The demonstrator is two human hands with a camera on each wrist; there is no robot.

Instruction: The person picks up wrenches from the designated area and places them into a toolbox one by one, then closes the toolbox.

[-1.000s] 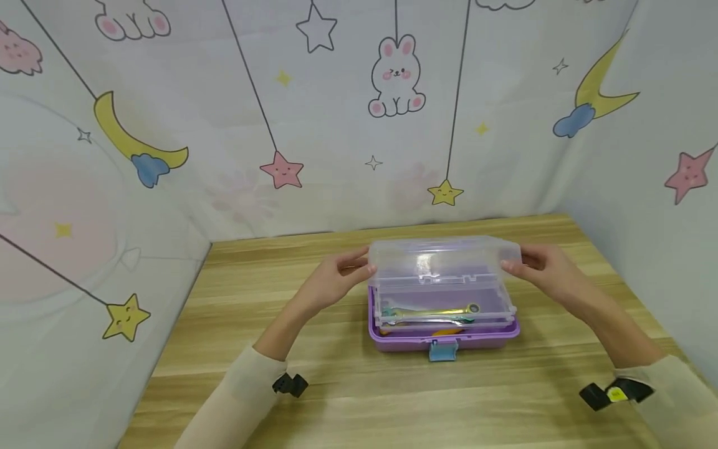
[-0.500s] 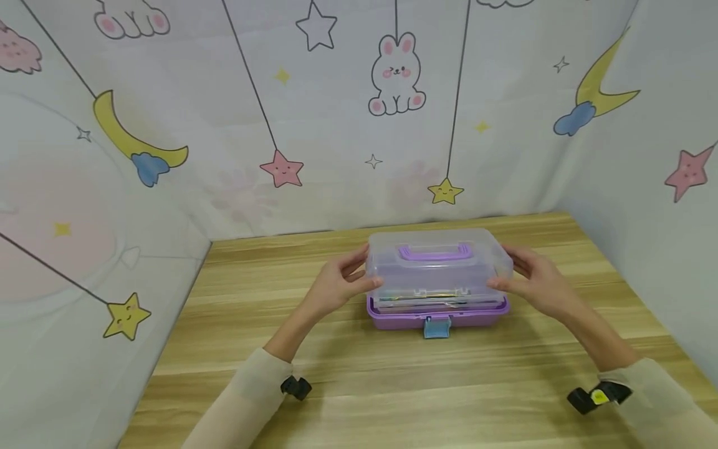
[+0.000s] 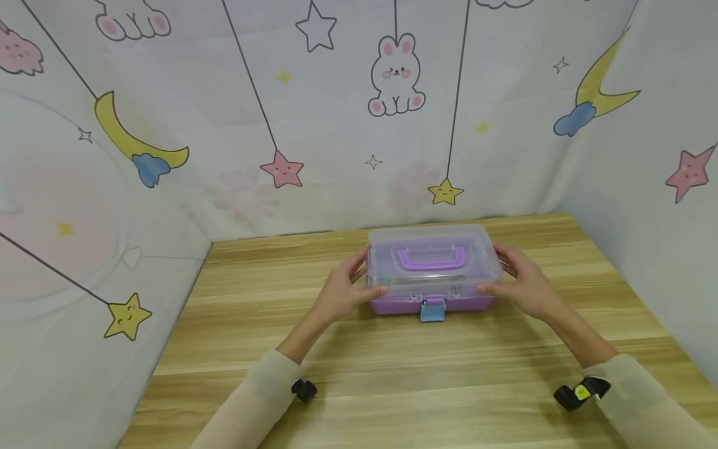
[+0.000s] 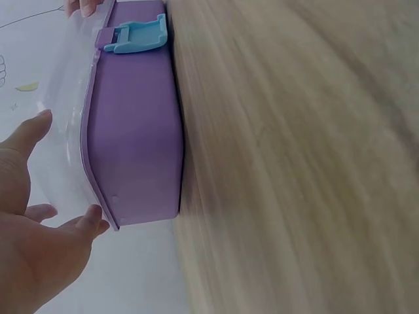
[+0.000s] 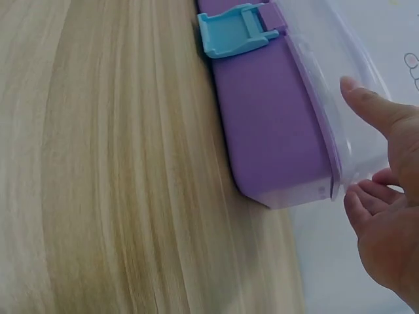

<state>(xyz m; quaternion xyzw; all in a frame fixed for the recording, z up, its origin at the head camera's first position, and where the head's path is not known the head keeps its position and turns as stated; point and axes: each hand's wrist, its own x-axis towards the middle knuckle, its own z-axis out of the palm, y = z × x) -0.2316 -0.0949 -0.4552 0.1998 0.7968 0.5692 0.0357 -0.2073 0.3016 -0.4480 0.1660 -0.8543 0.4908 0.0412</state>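
A purple toolbox (image 3: pixel 392 306) with a clear lid (image 3: pixel 482 240) and a purple carry handle (image 3: pixel 432 264) stands near the table's back edge. The lid lies down over the base. At the left end, my left hand (image 3: pixel 343 288) holds the lid, thumb at the front and fingers along the side. My right hand (image 3: pixel 524 284) holds the opposite end the same way. A light-blue latch (image 5: pixel 237 31) hangs folded outward at the front. Through the lid, wrench-like shapes show only faintly.
The wood-grain table (image 3: pixel 426 386) extends in front of the toolbox and to both sides. A white curtain (image 3: pixel 336 112) printed with moons, stars and a rabbit hangs right behind the table, with more cloth at left and right.
The lid has swung down from partly raised onto the purple base, covering the tray and wrenches. Both hands came down with it, and the toolbox shifted slightly back and left.
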